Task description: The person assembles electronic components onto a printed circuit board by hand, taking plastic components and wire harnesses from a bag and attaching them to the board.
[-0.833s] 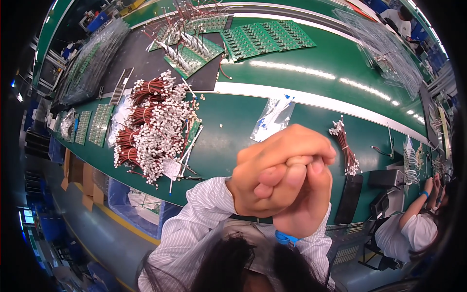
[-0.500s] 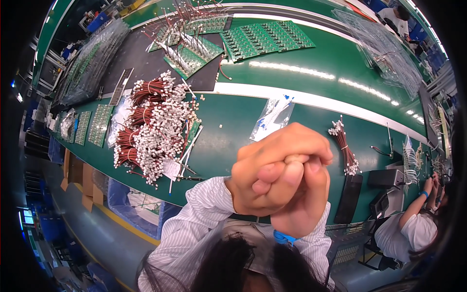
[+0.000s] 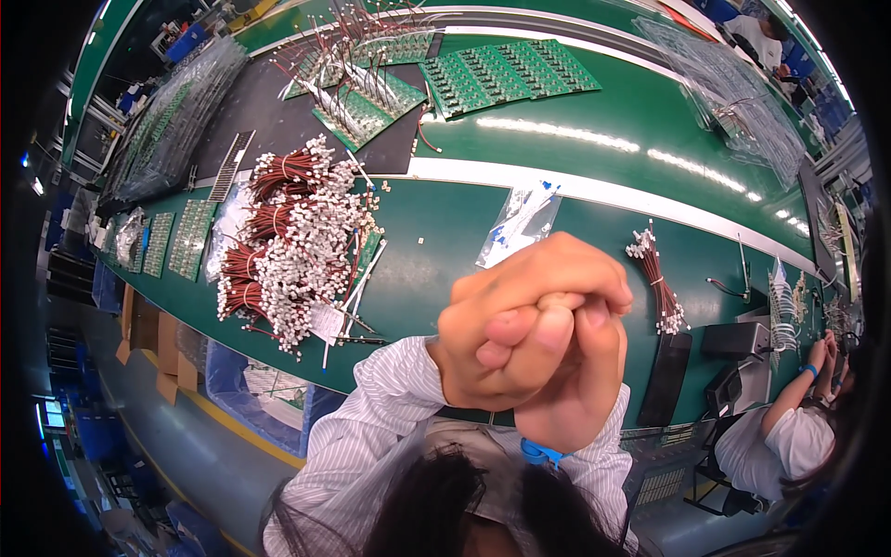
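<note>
My two hands are clasped together in front of me, raised over the near edge of the green workbench (image 3: 408, 269). My left hand (image 3: 497, 311) is closed, its back and knuckles arching over the fingers of the other. Below and to its right, my right hand (image 3: 580, 395) is closed too, fingers folded into the left. No tool or part shows between them, though the inside of the clasp is hidden. A blue wristband (image 3: 541, 453) circles the right wrist. Just beyond the hands lies a clear plastic bag (image 3: 518, 223) with white and blue pieces.
Bundled red-brown cables (image 3: 288, 246) with white connectors are heaped at left. Another cable bundle (image 3: 657, 281) lies at right, near a dark box (image 3: 735, 340). Green circuit boards (image 3: 510, 76) and wired boards (image 3: 367, 107) sit farther back. A co-worker (image 3: 775, 441) sits at far right.
My clasped hands have shifted very slightly, staying locked together. Nothing on the bench has moved.
</note>
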`<state>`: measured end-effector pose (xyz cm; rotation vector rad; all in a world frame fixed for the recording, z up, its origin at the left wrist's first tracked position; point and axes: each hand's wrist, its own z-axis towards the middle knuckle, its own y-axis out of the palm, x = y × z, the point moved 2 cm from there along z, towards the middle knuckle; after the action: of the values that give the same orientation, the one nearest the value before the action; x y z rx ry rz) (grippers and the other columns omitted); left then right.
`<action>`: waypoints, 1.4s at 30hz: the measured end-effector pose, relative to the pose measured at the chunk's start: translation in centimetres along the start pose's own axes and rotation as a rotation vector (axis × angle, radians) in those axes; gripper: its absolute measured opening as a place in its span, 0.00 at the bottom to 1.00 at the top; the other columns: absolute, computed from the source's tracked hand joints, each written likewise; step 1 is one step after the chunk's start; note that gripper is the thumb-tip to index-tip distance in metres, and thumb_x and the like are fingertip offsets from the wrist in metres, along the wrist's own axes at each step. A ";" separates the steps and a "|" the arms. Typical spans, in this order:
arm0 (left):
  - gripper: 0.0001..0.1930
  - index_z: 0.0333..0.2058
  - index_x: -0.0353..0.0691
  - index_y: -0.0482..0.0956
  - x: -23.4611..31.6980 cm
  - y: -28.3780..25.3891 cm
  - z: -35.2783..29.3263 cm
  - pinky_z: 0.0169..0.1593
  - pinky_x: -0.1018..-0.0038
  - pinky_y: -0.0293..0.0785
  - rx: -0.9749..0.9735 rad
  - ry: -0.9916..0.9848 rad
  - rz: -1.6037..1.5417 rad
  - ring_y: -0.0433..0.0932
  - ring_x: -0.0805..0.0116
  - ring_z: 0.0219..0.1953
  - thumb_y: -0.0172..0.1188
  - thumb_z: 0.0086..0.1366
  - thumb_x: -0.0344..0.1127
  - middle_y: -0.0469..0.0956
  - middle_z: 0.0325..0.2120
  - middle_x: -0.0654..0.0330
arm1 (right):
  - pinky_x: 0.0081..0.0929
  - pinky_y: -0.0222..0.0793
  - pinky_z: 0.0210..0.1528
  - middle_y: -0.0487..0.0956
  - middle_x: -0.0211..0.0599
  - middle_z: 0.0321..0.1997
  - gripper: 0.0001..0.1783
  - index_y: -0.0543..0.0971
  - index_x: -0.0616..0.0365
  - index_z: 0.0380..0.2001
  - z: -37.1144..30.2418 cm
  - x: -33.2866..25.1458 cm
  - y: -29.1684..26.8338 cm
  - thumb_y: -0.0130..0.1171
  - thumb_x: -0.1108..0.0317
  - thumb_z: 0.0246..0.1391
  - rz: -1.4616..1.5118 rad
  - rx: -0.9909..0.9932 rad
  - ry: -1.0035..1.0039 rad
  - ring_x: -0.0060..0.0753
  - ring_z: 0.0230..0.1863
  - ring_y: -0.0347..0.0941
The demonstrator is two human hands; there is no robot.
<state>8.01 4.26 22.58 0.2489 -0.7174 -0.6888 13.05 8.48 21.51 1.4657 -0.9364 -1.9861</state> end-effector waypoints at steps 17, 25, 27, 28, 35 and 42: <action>0.12 0.31 0.24 0.72 0.3 -0.5 0.5 0.30 0.74 0.70 -0.170 -0.135 -0.032 0.74 0.62 0.27 0.43 0.53 0.27 0.74 0.26 0.48 | 0.25 0.67 0.44 0.74 0.52 0.39 0.19 0.68 0.77 0.38 0.1 -0.3 -0.3 0.34 0.68 0.58 0.118 -0.128 -0.041 0.38 0.41 0.73; 0.12 0.32 0.24 0.71 0.6 -0.3 0.7 0.31 0.74 0.70 -0.198 -0.163 -0.013 0.74 0.61 0.27 0.44 0.53 0.28 0.74 0.26 0.48 | 0.23 0.66 0.45 0.74 0.50 0.40 0.19 0.68 0.78 0.38 0.0 -0.9 -0.3 0.34 0.69 0.58 -0.076 -0.136 -0.087 0.37 0.42 0.73; 0.12 0.32 0.24 0.71 0.5 -0.4 0.5 0.31 0.74 0.70 -0.173 -0.140 -0.005 0.74 0.62 0.27 0.44 0.53 0.28 0.74 0.26 0.48 | 0.23 0.66 0.45 0.74 0.51 0.40 0.19 0.68 0.78 0.38 0.0 -0.6 -0.2 0.34 0.69 0.58 0.019 -0.130 -0.068 0.37 0.41 0.73; 0.12 0.32 0.24 0.71 0.5 -0.6 0.5 0.31 0.74 0.70 -0.169 -0.141 0.000 0.74 0.62 0.27 0.44 0.53 0.28 0.74 0.26 0.48 | 0.24 0.67 0.45 0.74 0.51 0.40 0.19 0.68 0.78 0.38 0.1 -0.2 -0.2 0.35 0.69 0.58 0.115 -0.123 -0.045 0.38 0.41 0.73; 0.12 0.31 0.24 0.72 0.4 -0.9 0.7 0.29 0.75 0.70 -0.195 -0.178 -0.038 0.74 0.63 0.26 0.43 0.53 0.28 0.73 0.26 0.47 | 0.25 0.68 0.44 0.73 0.53 0.40 0.18 0.68 0.78 0.38 0.0 -0.1 -0.2 0.35 0.70 0.58 0.114 -0.088 -0.022 0.40 0.41 0.73; 0.17 0.30 0.21 0.68 0.6 -1.2 1.0 0.29 0.64 0.74 -0.282 -0.158 0.028 0.72 0.57 0.23 0.40 0.56 0.34 0.69 0.24 0.44 | 0.25 0.68 0.44 0.73 0.54 0.41 0.19 0.68 0.79 0.38 0.1 0.5 -0.3 0.35 0.69 0.58 0.146 -0.094 -0.047 0.40 0.41 0.73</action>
<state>7.08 2.93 23.08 -0.0747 -0.7621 -0.7799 12.85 8.34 21.02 1.2681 -0.9293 -1.9376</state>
